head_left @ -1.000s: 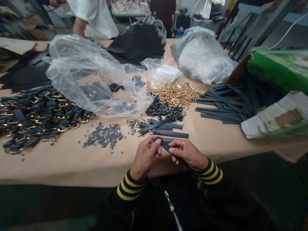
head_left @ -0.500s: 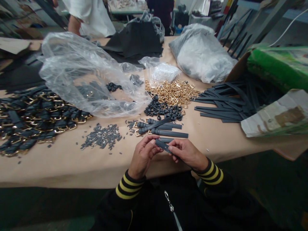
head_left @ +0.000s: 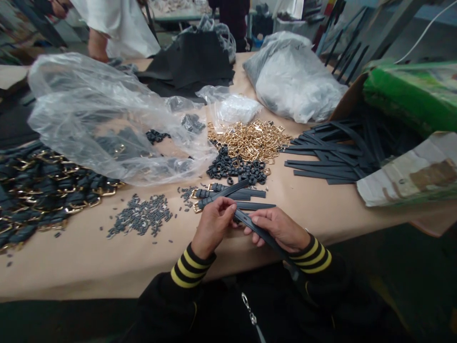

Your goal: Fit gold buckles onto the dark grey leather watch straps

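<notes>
A dark strap [head_left: 262,232] with a small hole near its end runs between my hands at the table's front edge. My left hand [head_left: 214,225] pinches the end of it. Farther along, my right hand [head_left: 276,227] grips the same strap, whose rest trails down past the right cuff. Just beyond my hands lie several straps with gold buckles [head_left: 197,206]. Behind those are a heap of dark loops [head_left: 237,166] and a pile of gold buckles [head_left: 252,140]. Small dark pieces [head_left: 143,215] are scattered to the left.
A clear plastic bag [head_left: 89,109] and many buckled straps [head_left: 46,190] spread over the left of the paper-covered table [head_left: 107,267]. Loose straps [head_left: 328,152] spill by a box [head_left: 410,171] at right. A stuffed bag [head_left: 296,76] sits behind. A person's arm [head_left: 98,45] shows at the far side.
The view has shifted slightly. The strap has turned in my hands, so more of its flat face and its hole show between them. Both hands still hold it.
</notes>
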A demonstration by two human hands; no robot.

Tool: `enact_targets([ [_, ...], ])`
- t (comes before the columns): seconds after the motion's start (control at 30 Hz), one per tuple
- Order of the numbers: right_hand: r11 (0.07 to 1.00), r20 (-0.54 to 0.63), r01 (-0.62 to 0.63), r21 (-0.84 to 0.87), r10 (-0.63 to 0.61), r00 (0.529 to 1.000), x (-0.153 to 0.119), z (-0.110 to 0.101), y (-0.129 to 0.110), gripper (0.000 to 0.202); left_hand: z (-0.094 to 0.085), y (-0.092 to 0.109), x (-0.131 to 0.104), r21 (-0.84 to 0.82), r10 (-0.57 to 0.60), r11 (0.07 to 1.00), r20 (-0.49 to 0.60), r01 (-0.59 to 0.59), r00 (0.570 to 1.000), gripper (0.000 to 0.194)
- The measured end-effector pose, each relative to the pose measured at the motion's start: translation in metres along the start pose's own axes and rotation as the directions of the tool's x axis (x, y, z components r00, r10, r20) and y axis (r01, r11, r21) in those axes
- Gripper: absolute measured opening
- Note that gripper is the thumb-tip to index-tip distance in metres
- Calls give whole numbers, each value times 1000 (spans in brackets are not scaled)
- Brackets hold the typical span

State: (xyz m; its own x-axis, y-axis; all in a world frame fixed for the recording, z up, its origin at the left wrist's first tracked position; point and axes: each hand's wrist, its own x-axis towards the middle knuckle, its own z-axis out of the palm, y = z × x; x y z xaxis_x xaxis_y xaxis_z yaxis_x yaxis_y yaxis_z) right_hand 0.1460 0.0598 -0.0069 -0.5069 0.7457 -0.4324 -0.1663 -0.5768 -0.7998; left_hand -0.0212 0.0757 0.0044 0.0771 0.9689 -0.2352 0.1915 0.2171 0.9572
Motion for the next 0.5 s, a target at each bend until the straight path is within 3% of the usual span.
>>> enact_targets([
  [0.07,1000,-31,-7,5,7,999,2,-3,0,29,-1,2,9,331,197,927,-31,-176,980,13],
  [0.13,1000,-85,-6,-7,6,996,4,-5,-1,30,-1,5,20,647,392,700,3,-301,920,13],
  [0.2,1000,-143,6,-26,-9,990,3,-7,-3,31,-1,6,32,813,451,476,103,-336,887,16],
  [0.27,999,-180,27,-36,-33,983,2,-11,-5,31,0,5,42,873,401,348,190,-341,896,15],
  [0.4,996,-215,86,-31,-91,972,-2,-22,-9,31,-2,0,51,884,346,272,278,-379,896,16],
  [0.5,990,-247,142,-25,-143,958,-4,-29,-11,29,-11,0,51,809,320,315,402,-497,858,21],
])
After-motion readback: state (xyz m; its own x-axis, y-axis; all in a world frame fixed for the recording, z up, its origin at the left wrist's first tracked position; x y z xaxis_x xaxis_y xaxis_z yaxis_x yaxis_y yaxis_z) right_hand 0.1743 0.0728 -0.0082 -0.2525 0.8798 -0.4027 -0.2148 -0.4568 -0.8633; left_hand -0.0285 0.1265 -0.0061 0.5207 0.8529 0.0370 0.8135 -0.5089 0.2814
